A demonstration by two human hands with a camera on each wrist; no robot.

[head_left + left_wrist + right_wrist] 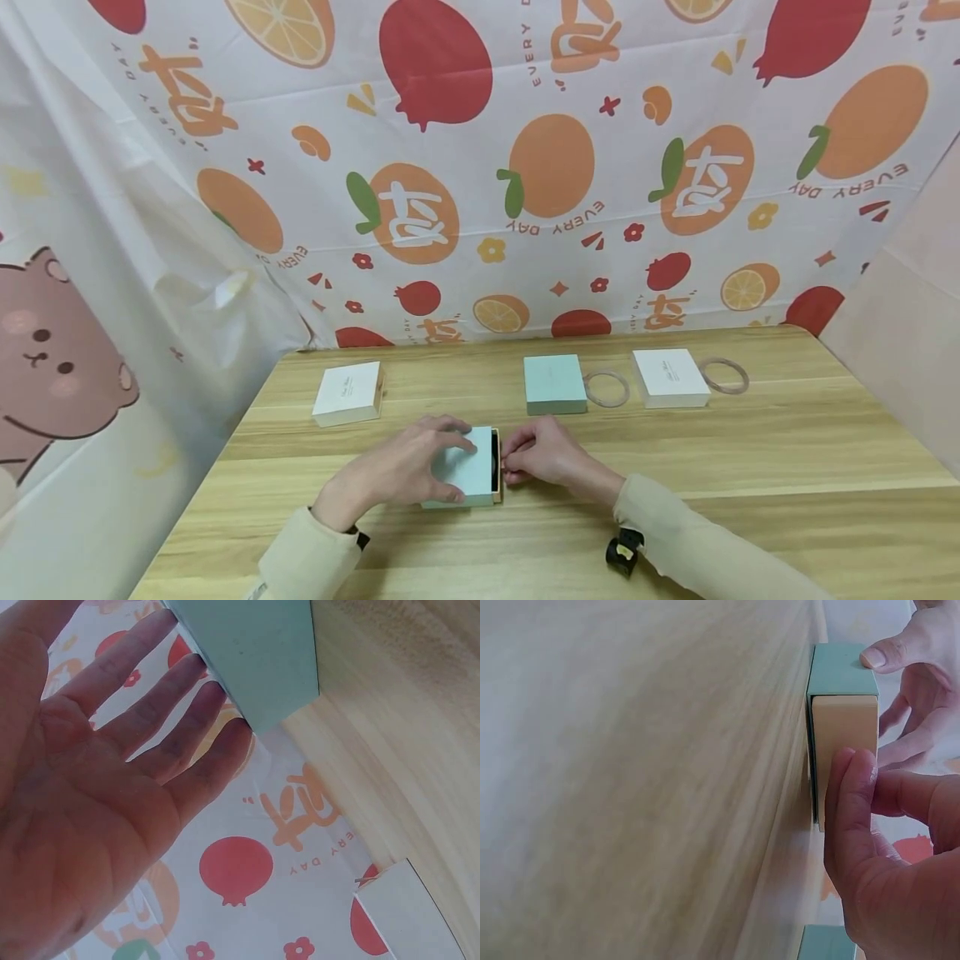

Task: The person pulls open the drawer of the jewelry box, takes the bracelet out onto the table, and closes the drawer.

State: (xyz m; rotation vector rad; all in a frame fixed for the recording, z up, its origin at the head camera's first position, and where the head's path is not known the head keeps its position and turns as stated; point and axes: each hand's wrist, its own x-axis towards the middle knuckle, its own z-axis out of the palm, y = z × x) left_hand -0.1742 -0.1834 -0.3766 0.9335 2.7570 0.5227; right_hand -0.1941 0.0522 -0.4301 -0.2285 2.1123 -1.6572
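Note:
A mint-green sliding gift box (pixel 472 467) lies flat near the front middle of the table. Its beige inner drawer (pixel 846 724) sticks out a little on the right, with a strip of dark interior showing. My left hand (pixel 401 462) holds the sleeve, thumb at the near side and fingers over the top. In the left wrist view those fingertips lie along an edge of the green sleeve (pixel 259 660). From the right, my right hand (pixel 547 454) pinches the drawer's end between thumb and fingers. What lies inside the drawer is mostly hidden.
Farther back stand another mint-green box (pixel 555 383) with a clear ring-shaped bangle (pixel 626 392) beside it, and a white box (pixel 670 377) next to a second bangle (pixel 742 383). At the back left sits a white box (pixel 347 393). A fruit-print curtain (pixel 465 275) hangs behind the table.

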